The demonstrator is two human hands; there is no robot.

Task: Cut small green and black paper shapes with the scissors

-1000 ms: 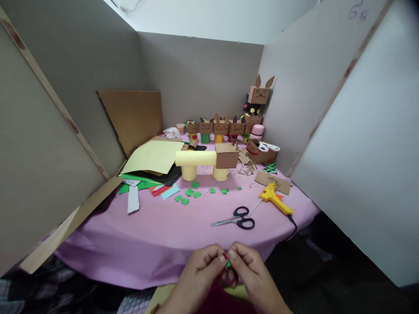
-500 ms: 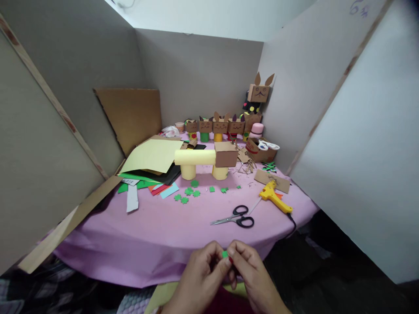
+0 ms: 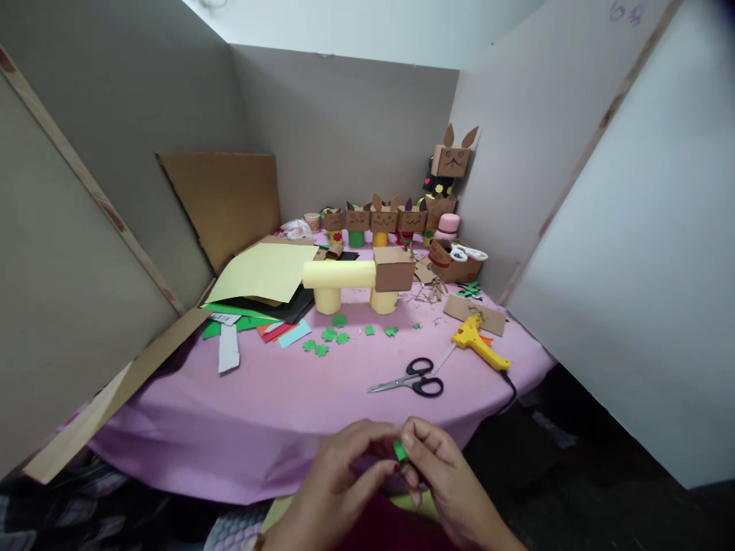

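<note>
The left hand [image 3: 338,478] and right hand [image 3: 445,478] pinch a green scrap [image 3: 400,450] at the near table edge. The left fingers lie flatter than a moment ago. Beyond, scissors [image 3: 409,381] and a glue gun [image 3: 479,350] rest on the pink cloth [image 3: 276,413], with boards [image 3: 356,130] walling it in.

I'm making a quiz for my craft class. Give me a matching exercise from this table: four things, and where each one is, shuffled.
1 scissors
2 glue gun
3 small green piece
4 cardboard sheet

A leaning on the wall
B pinched between left hand and right hand
C near the pink cloth's right edge
D mid-cloth, nearest the hands

Pairs: 1-D, 2-C, 3-B, 4-A
</note>
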